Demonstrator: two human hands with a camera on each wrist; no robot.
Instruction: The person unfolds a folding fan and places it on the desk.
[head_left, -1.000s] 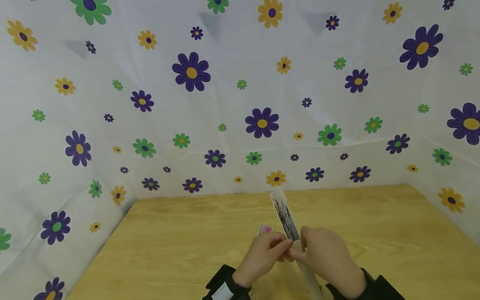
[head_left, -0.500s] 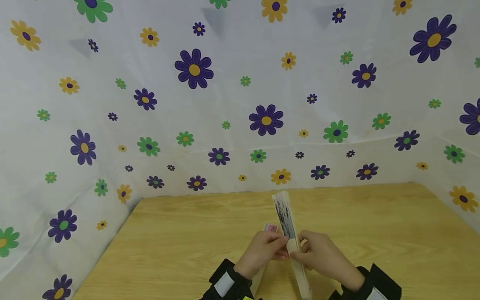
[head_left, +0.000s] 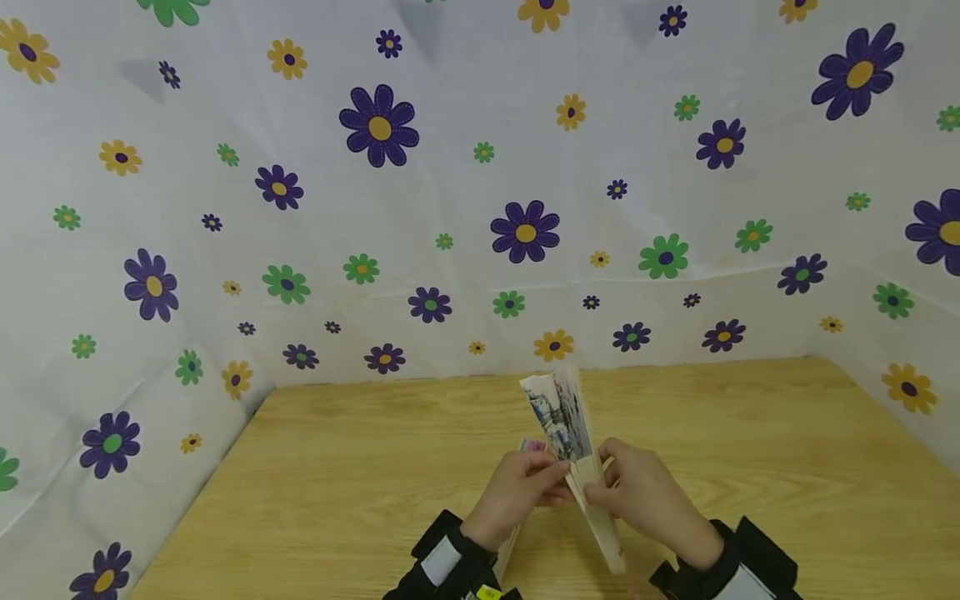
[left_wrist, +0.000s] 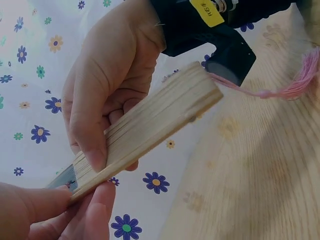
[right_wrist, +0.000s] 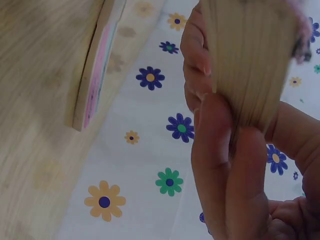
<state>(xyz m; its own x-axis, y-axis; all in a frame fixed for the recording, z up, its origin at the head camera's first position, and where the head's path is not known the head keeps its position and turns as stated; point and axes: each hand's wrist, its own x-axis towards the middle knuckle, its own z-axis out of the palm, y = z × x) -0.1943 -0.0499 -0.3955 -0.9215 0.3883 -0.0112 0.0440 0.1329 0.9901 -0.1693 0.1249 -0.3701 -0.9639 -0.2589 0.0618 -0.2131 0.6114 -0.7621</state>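
Observation:
A folding fan (head_left: 558, 417) with pale wooden ribs and a printed landscape leaf is held up between both hands, slightly spread at its far end. My left hand (head_left: 517, 492) pinches the left edge near where leaf meets ribs. On the other side, my right hand (head_left: 652, 500) grips the ribs between thumb and fingers. In the left wrist view, the stacked ribs (left_wrist: 160, 120) narrow to a blunt end, from which a pink tassel (left_wrist: 295, 85) hangs. The right wrist view shows the right hand's fingers (right_wrist: 245, 175) against the rib edges.
A second, folded fan (head_left: 534, 446) with a pink and blue leaf lies on the wooden table (head_left: 360, 500), partly behind the left hand. It also shows as a folded fan (right_wrist: 95, 75) in the right wrist view. Flower-printed white cloth (head_left: 450, 192) walls the back and sides.
The fan has gone from closed to slightly spread, its left edge swinging left and showing more of the picture. The right hand has shifted from over the fan to its right side.

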